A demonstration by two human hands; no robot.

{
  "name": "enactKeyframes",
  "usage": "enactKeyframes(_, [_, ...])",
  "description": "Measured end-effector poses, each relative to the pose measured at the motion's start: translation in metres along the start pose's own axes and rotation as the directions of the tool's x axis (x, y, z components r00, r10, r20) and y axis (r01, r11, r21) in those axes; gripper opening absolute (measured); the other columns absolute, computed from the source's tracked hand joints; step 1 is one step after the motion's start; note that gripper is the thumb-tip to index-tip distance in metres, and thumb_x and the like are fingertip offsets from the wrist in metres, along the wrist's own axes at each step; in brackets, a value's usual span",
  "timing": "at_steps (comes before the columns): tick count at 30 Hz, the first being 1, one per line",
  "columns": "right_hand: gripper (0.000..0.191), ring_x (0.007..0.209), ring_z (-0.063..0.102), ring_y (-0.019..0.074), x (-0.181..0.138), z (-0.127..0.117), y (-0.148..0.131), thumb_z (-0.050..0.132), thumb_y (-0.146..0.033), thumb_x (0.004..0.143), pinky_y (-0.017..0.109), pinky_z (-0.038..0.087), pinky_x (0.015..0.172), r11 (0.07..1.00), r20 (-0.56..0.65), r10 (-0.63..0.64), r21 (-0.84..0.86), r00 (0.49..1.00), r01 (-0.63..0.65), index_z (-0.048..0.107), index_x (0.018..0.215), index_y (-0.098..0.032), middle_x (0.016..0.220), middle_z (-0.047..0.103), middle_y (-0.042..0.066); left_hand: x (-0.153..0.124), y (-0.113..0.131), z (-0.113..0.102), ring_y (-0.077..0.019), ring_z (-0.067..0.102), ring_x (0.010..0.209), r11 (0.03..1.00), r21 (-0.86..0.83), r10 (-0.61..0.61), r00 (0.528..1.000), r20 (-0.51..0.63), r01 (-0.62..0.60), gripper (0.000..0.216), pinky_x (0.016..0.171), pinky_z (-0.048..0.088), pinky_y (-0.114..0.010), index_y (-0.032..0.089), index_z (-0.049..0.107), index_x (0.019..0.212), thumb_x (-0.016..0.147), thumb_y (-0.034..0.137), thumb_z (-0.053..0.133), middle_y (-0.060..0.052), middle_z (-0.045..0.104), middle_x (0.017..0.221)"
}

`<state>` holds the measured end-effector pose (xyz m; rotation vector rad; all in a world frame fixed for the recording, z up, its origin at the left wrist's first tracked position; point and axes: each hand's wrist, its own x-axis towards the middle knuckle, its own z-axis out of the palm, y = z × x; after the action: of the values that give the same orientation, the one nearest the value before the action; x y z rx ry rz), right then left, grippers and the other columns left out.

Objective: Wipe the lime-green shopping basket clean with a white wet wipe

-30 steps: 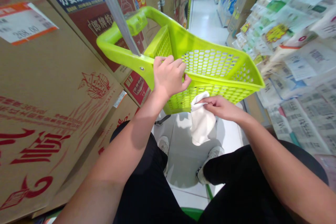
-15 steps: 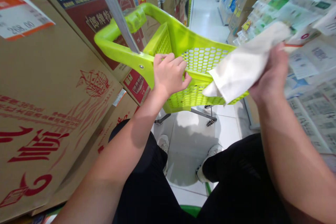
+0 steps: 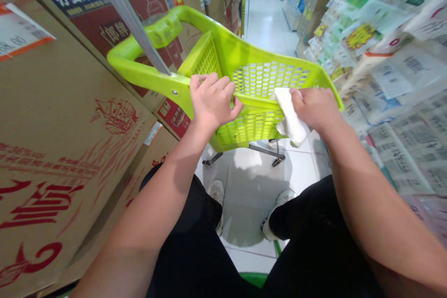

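Note:
A lime-green plastic shopping basket [image 3: 268,79] on a wheeled frame stands in front of my knees, tilted toward me. My left hand [image 3: 211,100] is closed round the near rim of the basket, close to the handle joint. My right hand [image 3: 314,107] grips a white cloth [image 3: 289,118] and presses it against the basket's near rim on the right side. The cloth hangs down a little over the mesh wall. A grey metal handle bar [image 3: 132,18] rises from the joint up to the upper left.
Stacked brown cardboard boxes [image 3: 63,139] with red print fill the left side. Shelves of packaged goods [image 3: 391,56] line the right. A white tiled aisle [image 3: 268,23] runs ahead. My legs in black trousers and light shoes [image 3: 275,216] are below, over a green stool edge [image 3: 256,281].
My right hand lifted the white cloth from under the basket up to the right, then brought it down onto the basket's near rim. My left hand kept its grip.

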<state>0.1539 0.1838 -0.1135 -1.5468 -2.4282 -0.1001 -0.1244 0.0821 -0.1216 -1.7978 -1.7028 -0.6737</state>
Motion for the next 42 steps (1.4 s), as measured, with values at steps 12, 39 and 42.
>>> enactKeyframes(12, [0.049,0.088,0.066,0.0279,-0.024,0.018,-0.068,0.033,-0.050,0.116,0.040,0.037,0.080,0.933,-0.244,-0.338,0.035,0.909,0.357,0.072,0.113,-0.020,0.103,0.079,0.013,-0.001,0.007,-0.006,-0.0343,0.057,0.098,0.991,-0.125,-0.036,0.999,-0.005,0.036,0.027,0.098,0.033,-0.061,0.028,0.047,0.073,0.088,0.042,0.064,-0.006,0.068,0.081])
enactKeyframes(39, [0.052,0.083,0.068,0.0313,-0.021,0.020,-0.008,0.033,-0.040,0.112,0.044,0.040,0.080,0.993,-0.231,-0.110,0.024,0.967,0.118,0.075,0.090,-0.020,0.092,0.080,0.016,0.001,0.000,0.006,-0.0335,0.052,0.100,0.993,-0.097,-0.059,0.998,0.038,0.062,0.059,0.099,0.028,-0.060,0.028,0.048,0.074,0.093,0.084,0.056,-0.004,0.067,0.082])
enactKeyframes(42, [0.049,0.081,0.067,0.0326,-0.017,0.025,0.015,0.038,-0.040,0.109,0.043,0.039,0.077,0.999,-0.268,0.041,0.027,0.963,-0.035,0.075,0.085,-0.019,0.084,0.077,0.018,-0.001,0.005,-0.005,-0.0342,0.056,0.101,1.000,-0.021,-0.018,0.999,0.029,0.018,0.053,0.097,0.030,-0.061,0.028,0.052,0.075,0.099,0.075,0.057,-0.005,0.072,0.090])
